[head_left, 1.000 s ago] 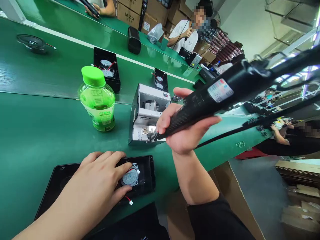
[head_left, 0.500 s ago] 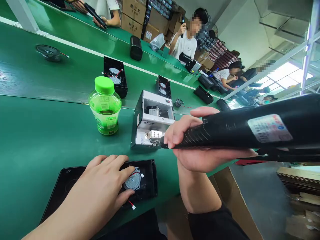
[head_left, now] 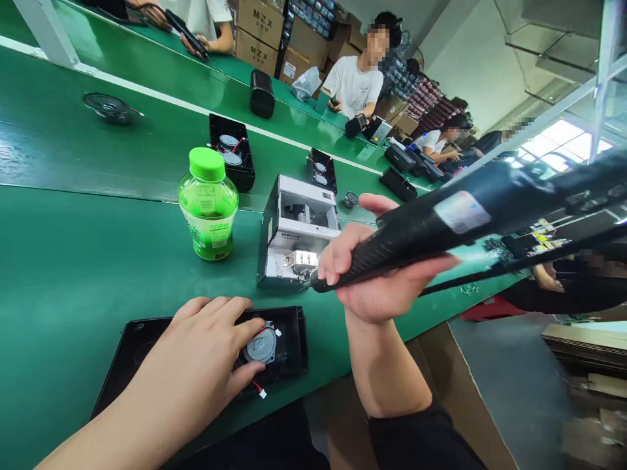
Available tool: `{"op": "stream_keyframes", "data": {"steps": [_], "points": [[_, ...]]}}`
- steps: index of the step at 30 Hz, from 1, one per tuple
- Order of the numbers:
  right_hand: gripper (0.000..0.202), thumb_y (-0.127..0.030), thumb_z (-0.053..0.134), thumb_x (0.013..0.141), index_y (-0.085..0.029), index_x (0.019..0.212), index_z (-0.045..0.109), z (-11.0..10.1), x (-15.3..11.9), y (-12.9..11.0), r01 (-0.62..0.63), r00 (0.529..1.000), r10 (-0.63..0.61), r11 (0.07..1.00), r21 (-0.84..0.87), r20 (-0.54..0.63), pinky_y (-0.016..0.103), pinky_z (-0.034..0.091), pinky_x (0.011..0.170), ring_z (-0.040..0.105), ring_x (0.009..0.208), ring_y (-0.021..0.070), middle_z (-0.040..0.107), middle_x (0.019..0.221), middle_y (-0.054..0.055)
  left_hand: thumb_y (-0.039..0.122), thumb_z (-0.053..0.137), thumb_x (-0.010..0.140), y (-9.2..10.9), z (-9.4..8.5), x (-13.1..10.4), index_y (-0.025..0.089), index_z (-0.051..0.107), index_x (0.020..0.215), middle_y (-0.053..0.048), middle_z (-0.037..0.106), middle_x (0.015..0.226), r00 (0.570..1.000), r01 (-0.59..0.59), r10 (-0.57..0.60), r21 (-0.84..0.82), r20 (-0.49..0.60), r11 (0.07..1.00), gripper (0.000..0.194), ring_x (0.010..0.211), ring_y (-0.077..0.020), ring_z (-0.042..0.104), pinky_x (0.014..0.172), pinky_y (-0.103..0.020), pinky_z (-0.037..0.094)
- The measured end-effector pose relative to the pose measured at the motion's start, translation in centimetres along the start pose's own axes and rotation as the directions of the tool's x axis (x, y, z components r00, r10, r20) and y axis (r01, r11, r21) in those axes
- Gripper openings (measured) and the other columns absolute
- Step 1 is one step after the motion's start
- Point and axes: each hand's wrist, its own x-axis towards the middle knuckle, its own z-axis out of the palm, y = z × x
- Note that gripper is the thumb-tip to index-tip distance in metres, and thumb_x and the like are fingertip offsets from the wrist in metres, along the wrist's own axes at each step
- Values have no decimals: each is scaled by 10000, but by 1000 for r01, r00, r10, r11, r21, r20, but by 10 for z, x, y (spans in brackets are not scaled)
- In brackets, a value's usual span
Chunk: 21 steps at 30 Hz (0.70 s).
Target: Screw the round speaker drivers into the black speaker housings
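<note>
My left hand [head_left: 203, 346] lies over a long black speaker housing [head_left: 294, 336] on the bench. Its thumb and index finger curve around a round silver speaker [head_left: 260, 346] sitting inside; the other fingers reach the housing's far edge. Red wires with white plugs show at the speaker and the near rim. Wrapped around a black electric screwdriver [head_left: 416, 225] is my right hand [head_left: 365, 281]. The screwdriver's nose points at the front of a white screw feeder [head_left: 306, 215], at its metal outlet block; whether the bit touches it, I cannot tell.
A green-capped bottle [head_left: 208, 205] stands left of the feeder. Behind are open housings with speakers [head_left: 232, 153] and a loose speaker [head_left: 110, 108]. A co-worker [head_left: 360, 81] sits across the bench. A cardboard box [head_left: 453, 391] stands at lower right.
My right hand's screwdriver has tilted, its rear end swinging up and away while the nose stays near the feeder. My left hand keeps its place on the housing. The co-worker opposite has lowered a hand.
</note>
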Motion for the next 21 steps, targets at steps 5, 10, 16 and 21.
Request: {"op": "stream_keyframes", "data": {"steps": [5, 10, 16, 21], "points": [[822, -1128, 873, 901, -346, 1152, 832, -1, 4, -10, 20, 1000, -21, 998, -53, -16, 351, 590, 449, 642, 419, 214, 758, 633, -76, 319, 1077, 853, 0, 0, 0, 337, 994, 1247, -108, 928, 1379, 1000, 8, -7, -14, 23, 1000, 403, 1128, -406, 881, 1010, -623, 658], [902, -1208, 827, 833, -330, 1036, 838, 3, 7, 4, 3, 999, -1, 998, -64, 40, 365, 502, 381, 573, 352, 227, 723, 559, -59, 291, 1092, 849, 2, -6, 4, 343, 998, 1238, -85, 917, 1333, 996, 41, -39, -32, 81, 999, 404, 1124, -393, 885, 992, -616, 654], [903, -1180, 663, 1003, -330, 1243, 850, 5, 16, 24, -11, 1000, 10, 998, -59, -14, 300, 469, 375, 510, 359, 157, 658, 591, -100, 325, 1096, 886, 1, -9, 8, 345, 1006, 1246, -91, 917, 1333, 993, 41, -38, -23, 113, 999, 371, 1122, -392, 884, 964, -604, 631], [744, -1049, 817, 1030, -334, 1220, 900, 4, 1, -15, -13, 993, 11, 1000, -17, -121, 285, 452, 354, 516, 351, 163, 678, 569, -91, 360, 1099, 892, 0, -9, 9, 351, 998, 1304, -89, 916, 1370, 991, 41, -36, -37, 126, 999, 424, 1153, -396, 880, 999, -598, 610]]}}
